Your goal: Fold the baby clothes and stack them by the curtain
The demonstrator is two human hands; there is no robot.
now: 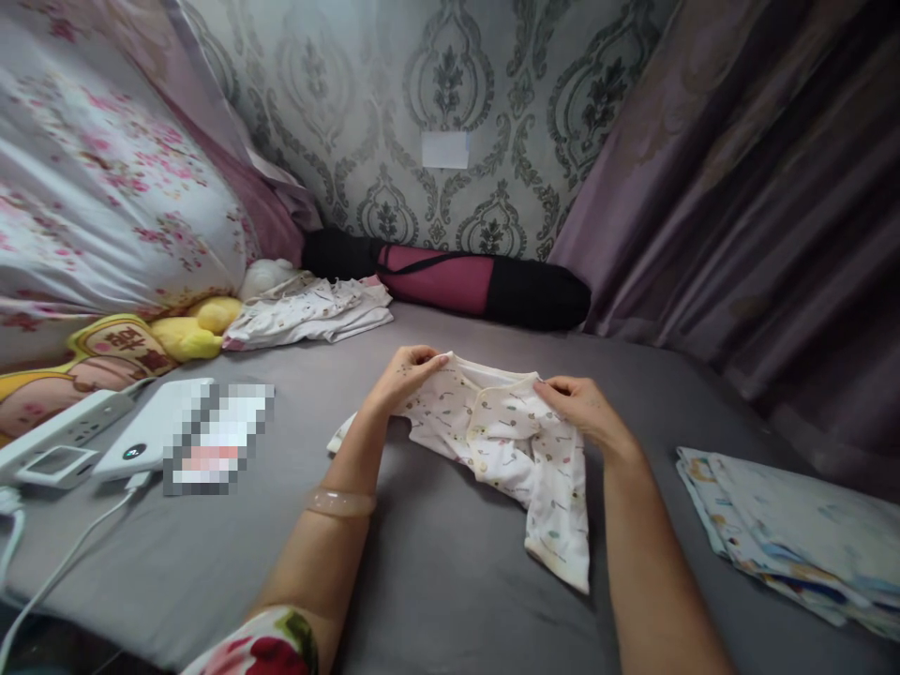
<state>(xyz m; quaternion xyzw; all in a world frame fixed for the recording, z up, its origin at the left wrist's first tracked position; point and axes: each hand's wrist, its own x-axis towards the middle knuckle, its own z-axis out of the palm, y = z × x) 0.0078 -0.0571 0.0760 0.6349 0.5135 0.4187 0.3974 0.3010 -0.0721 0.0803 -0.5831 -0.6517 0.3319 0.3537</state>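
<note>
Between my two hands a small white baby shirt with a tiny printed pattern and cream trim is stretched by its shoulders. My left hand pinches the shoulder beside the neckline on the left. The opposite shoulder is gripped by my right hand, fingers closed on the cloth. One sleeve hangs toward me below the right hand; the other sticks out past my left forearm, which partly hides it. The shirt's lower part looks bunched over the grey sheet.
White clothes lie in a pile at the back left, near yellow plush toys. A power strip and a white power bank with a cable sit left. Folded cloths lie right. A maroon-black long bag lines the wall.
</note>
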